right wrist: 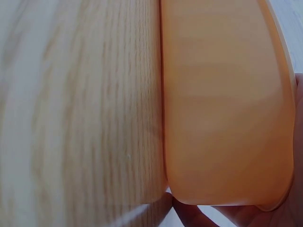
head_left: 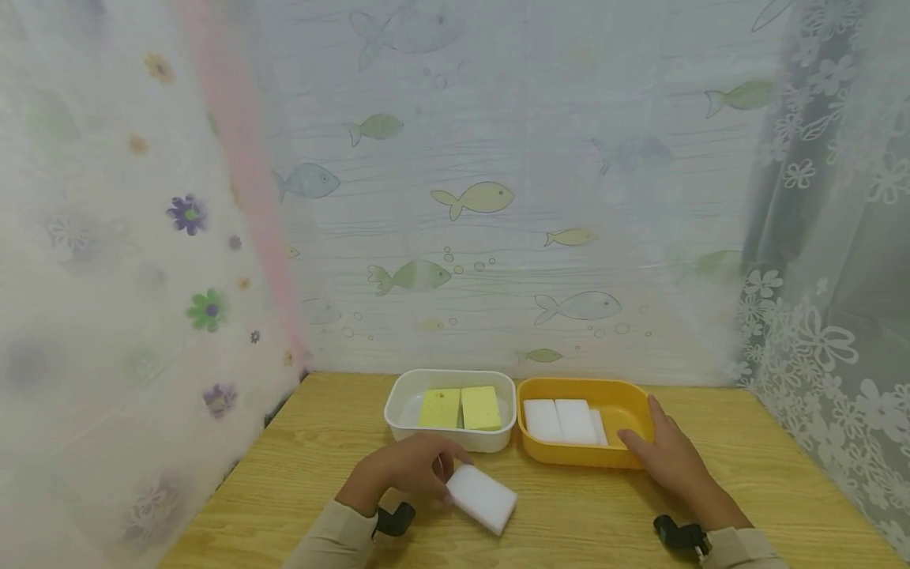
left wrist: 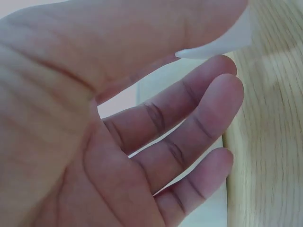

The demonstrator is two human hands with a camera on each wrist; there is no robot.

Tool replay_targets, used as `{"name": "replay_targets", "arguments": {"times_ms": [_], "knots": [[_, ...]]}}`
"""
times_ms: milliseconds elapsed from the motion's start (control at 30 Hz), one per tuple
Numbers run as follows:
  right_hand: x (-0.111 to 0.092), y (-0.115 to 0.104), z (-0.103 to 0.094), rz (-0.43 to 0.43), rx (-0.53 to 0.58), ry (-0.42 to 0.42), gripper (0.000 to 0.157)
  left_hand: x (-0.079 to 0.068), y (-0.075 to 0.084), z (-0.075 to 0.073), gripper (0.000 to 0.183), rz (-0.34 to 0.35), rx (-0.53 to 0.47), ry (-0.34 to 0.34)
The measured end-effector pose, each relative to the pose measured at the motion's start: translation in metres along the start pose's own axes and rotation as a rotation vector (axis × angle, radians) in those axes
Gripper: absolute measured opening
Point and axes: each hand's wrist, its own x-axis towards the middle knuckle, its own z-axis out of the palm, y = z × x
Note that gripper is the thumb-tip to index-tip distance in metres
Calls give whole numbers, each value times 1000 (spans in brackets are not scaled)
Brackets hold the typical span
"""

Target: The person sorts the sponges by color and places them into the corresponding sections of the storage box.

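In the head view my left hand [head_left: 411,468] pinches a white sponge [head_left: 483,498] by its left end, tilted, in front of the white container [head_left: 455,442]. The left wrist view shows the thumb against the sponge [left wrist: 229,41], while the other fingers [left wrist: 208,118] lie loosely bent. My right hand [head_left: 674,457] grips the right end of the yellow-orange container [head_left: 572,456], its thumb over the front rim. In the right wrist view fingers [right wrist: 236,215] wrap the end of that container [right wrist: 227,104]. White sponges [head_left: 544,420] lie in its left part.
Two yellow sponges [head_left: 481,408] lie side by side in the white container, which stands just left of the orange one. Both stand on a wood-grain table [head_left: 306,458]. Behind the table hangs a fish-print curtain [head_left: 483,237]; a flower-print curtain [head_left: 142,261] borders the left.
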Motion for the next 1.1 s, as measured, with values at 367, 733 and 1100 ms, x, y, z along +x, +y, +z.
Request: {"name": "replay_targets", "arguments": {"times_ms": [367, 733, 1100], "knots": [[0, 2, 1, 3, 12, -4, 108, 3, 0, 1, 58, 40, 32, 48], [0, 0, 0, 3, 4, -1, 108, 2, 9, -3, 52, 82, 29, 112], [0, 0, 0, 9, 2, 5, 108, 3, 9, -3, 54, 118, 52, 172]]}}
